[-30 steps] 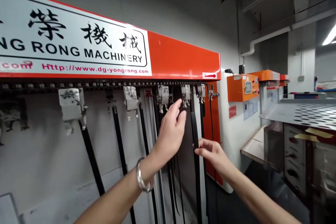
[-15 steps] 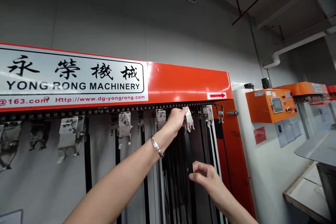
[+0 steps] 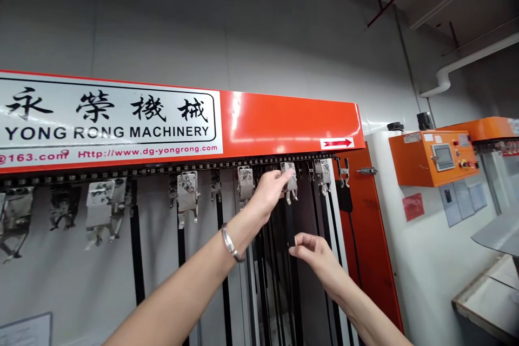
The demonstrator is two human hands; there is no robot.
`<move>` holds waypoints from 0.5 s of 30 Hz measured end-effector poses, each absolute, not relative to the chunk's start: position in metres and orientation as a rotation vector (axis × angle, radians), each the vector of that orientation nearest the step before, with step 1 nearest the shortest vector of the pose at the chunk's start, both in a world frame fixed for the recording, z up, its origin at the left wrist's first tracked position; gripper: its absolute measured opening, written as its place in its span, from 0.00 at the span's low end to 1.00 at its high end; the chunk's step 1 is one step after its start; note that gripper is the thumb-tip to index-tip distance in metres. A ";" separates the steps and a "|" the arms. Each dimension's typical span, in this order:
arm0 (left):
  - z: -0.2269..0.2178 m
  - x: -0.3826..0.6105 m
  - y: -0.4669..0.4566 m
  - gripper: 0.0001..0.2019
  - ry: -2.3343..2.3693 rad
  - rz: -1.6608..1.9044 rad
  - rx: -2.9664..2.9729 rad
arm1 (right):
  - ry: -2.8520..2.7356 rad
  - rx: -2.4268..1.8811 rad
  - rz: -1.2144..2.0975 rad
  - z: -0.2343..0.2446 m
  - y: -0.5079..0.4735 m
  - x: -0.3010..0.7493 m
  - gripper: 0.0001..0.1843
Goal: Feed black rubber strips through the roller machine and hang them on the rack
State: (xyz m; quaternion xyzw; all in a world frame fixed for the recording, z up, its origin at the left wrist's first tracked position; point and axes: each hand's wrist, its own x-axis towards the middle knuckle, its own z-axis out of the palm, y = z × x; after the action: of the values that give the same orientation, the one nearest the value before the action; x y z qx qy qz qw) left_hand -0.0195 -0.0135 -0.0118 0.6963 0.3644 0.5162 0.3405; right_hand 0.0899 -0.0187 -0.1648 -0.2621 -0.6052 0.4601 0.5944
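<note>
My left hand (image 3: 267,193) is up at the row of hangers, thumb and forefinger closed on the small grey metal spring clip (image 3: 290,178). It hangs from the dark roller chain (image 3: 162,169) under the orange and white sign panel (image 3: 284,125). My right hand (image 3: 315,255) is lower, fingertips drawn into a narrow pinch on the flat black strap (image 3: 289,221) that drops from that clip. This strap hangs in a tight bunch of other black strips (image 3: 265,259) (hard to separate by eye against the dark gap behind). I judge the first risk to be catching a neighbouring strip in the pinch, or holding the wrong one altogether. If my left fingers press the clip unevenly, its jaws may bite only one edge, and the strap could hang crooked or slip out. A downward tug from the right hand while the clip is loosened would pull the strap free. The neighbouring grey clip (image 3: 323,171) is just beside my fingertips and could get knocked. The silver bracelet (image 3: 230,242) on my left wrist could snag the grey clip on the left (image 3: 245,184).
</note>
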 end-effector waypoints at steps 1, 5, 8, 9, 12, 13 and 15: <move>-0.020 -0.023 -0.014 0.16 0.984 1.388 1.840 | -1.400 -0.610 1.062 -0.165 -0.018 0.090 0.12; -0.046 -0.029 -0.007 0.17 1.211 1.492 1.915 | -1.377 -0.632 1.034 -0.165 -0.015 0.089 0.12; -0.061 -0.024 -0.004 0.15 1.212 1.536 1.951 | -1.392 -0.662 1.000 -0.167 -0.018 0.091 0.13; -0.069 -0.023 -0.008 0.17 1.173 1.542 1.939 | -1.404 -0.674 0.962 -0.170 -0.022 0.093 0.16; -0.109 -0.036 -0.034 0.28 1.051 1.527 1.914 | -1.365 -0.772 0.737 -0.191 -0.049 0.103 0.27; -0.124 -0.049 -0.046 0.30 1.057 1.545 1.945 | -1.319 -0.830 0.651 -0.204 -0.062 0.109 0.26; -0.148 -0.093 -0.067 0.32 1.192 1.691 2.038 | -1.235 -0.955 0.560 -0.234 -0.091 0.121 0.17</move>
State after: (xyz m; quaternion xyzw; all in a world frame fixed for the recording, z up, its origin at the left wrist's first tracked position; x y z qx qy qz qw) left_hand -0.0928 -0.0668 -0.1482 0.6969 0.4074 0.5782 0.1184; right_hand 0.1209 -0.0906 -0.2345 -0.4248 -0.5492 0.2490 0.6752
